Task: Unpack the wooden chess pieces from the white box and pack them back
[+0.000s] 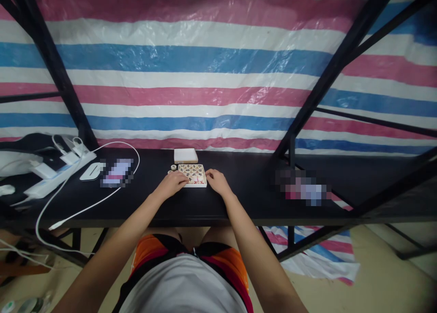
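Mostly, the small round pieces [193, 169], each marked with a character, sit in rows inside the shallow white box [198, 185], which lies on the dark worktop [249, 181] right in front of the person. Dark markings fill the far rows, and a couple of red ones show at the near right corner. Judging by how things lie, the sorting into rows looks well advanced, though not complete: one loose piece [174, 167] rests on the worktop just left of the box, and a second loose piece [170, 172] shows a little nearer, partly hidden by the left hand [175, 181].

That hand reaches over the near left corner of the box, its fingers bent down among the pieces; whether they grasp one or only press on it, I cannot tell. The right hand [217, 181] is at the box's right edge, fingers curled against the side; whether they grip the wall or merely steady it is not clear either. What lies under the left fingers is hidden, so the near left corner may or may not be filled. Just beyond the box, on its far side, a white lid [185, 156] lies apart, not yet on the box.
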Demonstrator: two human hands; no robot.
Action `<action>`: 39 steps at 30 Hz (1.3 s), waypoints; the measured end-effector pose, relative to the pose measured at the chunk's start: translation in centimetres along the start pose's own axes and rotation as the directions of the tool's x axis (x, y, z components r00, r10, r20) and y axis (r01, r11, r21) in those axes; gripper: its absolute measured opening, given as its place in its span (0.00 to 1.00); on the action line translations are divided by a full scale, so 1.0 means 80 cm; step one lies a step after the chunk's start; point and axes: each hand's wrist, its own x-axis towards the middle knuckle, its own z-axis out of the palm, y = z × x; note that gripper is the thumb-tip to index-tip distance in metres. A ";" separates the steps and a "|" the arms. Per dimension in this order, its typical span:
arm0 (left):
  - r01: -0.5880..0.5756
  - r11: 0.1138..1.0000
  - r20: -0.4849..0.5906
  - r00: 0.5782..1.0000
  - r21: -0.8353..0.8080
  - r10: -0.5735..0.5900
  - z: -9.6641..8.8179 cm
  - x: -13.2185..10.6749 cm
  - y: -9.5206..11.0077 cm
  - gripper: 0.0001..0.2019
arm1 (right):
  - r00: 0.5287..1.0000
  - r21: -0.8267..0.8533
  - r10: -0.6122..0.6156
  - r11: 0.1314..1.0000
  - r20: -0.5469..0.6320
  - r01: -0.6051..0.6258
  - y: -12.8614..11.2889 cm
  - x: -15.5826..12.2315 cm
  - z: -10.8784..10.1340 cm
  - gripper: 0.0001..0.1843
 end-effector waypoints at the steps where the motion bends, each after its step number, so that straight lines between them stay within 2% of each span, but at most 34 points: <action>1: -0.003 1.000 0.003 1.000 0.007 0.003 -0.001 -0.001 0.001 0.10 | 1.000 -0.001 0.002 1.000 0.001 -0.002 0.000 0.000 0.000 0.11; 8: 0.010 1.000 -0.075 0.997 0.018 -0.009 -0.010 -0.004 0.013 0.13 | 1.000 -0.003 0.001 1.000 -0.003 -0.001 0.001 0.001 0.001 0.11; 10: 0.082 0.996 -0.132 0.988 0.042 -0.075 -0.011 -0.005 0.008 0.13 | 1.000 -0.001 0.001 1.000 -0.005 -0.001 0.002 0.000 0.001 0.11; 13: 0.287 0.951 -0.205 0.944 0.117 -0.260 -0.010 -0.009 -0.010 0.14 | 1.000 0.007 -0.001 1.000 -0.004 0.001 0.003 0.000 0.002 0.10; 16: 0.406 0.893 -0.145 0.912 0.195 -0.383 -0.008 -0.013 -0.028 0.16 | 1.000 0.006 0.002 1.000 -0.002 -0.002 0.003 0.000 0.002 0.11; 20: 0.398 0.879 -0.036 0.914 0.261 -0.403 -0.009 -0.016 -0.031 0.16 | 1.000 -0.005 0.008 1.000 0.000 -0.008 0.001 0.000 0.000 0.11; 26: 0.424 0.853 -0.030 0.899 0.305 -0.437 -0.015 -0.016 -0.024 0.13 | 1.000 0.005 0.005 1.000 -0.001 -0.005 0.000 -0.001 0.000 0.10; 29: 0.404 0.862 -0.076 0.913 0.305 -0.401 -0.015 -0.015 -0.023 0.12 | 1.000 0.001 -0.001 1.000 0.003 0.001 0.001 0.001 0.002 0.10; 32: 0.323 0.920 -0.150 0.944 0.223 -0.295 -0.013 -0.011 -0.016 0.11 | 1.000 0.009 -0.022 1.000 -0.012 0.022 0.001 0.002 0.002 0.11; 34: 0.201 0.969 -0.154 0.972 0.142 -0.179 -0.010 -0.008 -0.010 0.10 | 0.995 0.027 -0.038 0.999 -0.097 0.041 -0.001 0.001 -0.001 0.12; 36: 0.067 0.994 -0.131 0.990 0.083 -0.055 -0.006 -0.006 -0.004 0.09 | 0.970 0.050 -0.065 0.996 -0.236 0.079 -0.007 -0.002 -0.005 0.12; 38: -0.025 0.998 -0.123 0.992 0.052 0.031 -0.002 -0.006 -0.001 0.08 | 0.931 0.062 -0.151 0.982 -0.333 0.181 -0.019 -0.007 -0.008 0.11; 39: -0.052 0.998 -0.131 0.990 0.039 0.056 -0.001 -0.006 0.000 0.08 | 0.914 0.057 -0.224 0.965 -0.338 0.257 -0.027 -0.011 -0.009 0.11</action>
